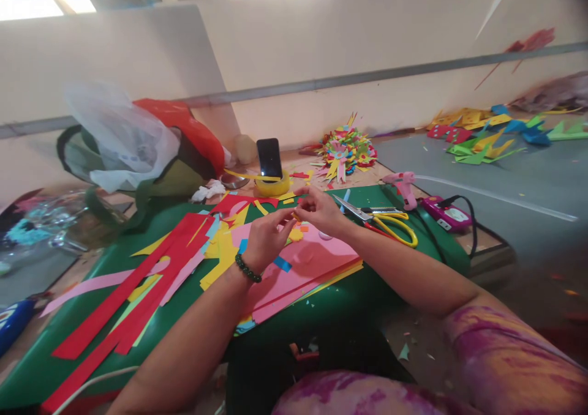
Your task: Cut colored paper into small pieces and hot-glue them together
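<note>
My left hand (265,239), with a dark bead bracelet at the wrist, and my right hand (320,210) meet above a stack of pink paper sheets (303,268). Both pinch a small yellow-orange paper piece (294,216) between their fingertips. Under and around the hands lie yellow scraps (220,250) and small blue bits on a green sheet (151,317). Long red paper strips (138,292) run to the lower left.
Yellow-handled scissors (386,222), a pink glue gun (404,188) and a purple device (445,214) lie right of my hands. A phone (269,157) stands in a yellow tape roll (272,186). A colourful paper flower pile (345,152) sits behind; bags (138,145) at left.
</note>
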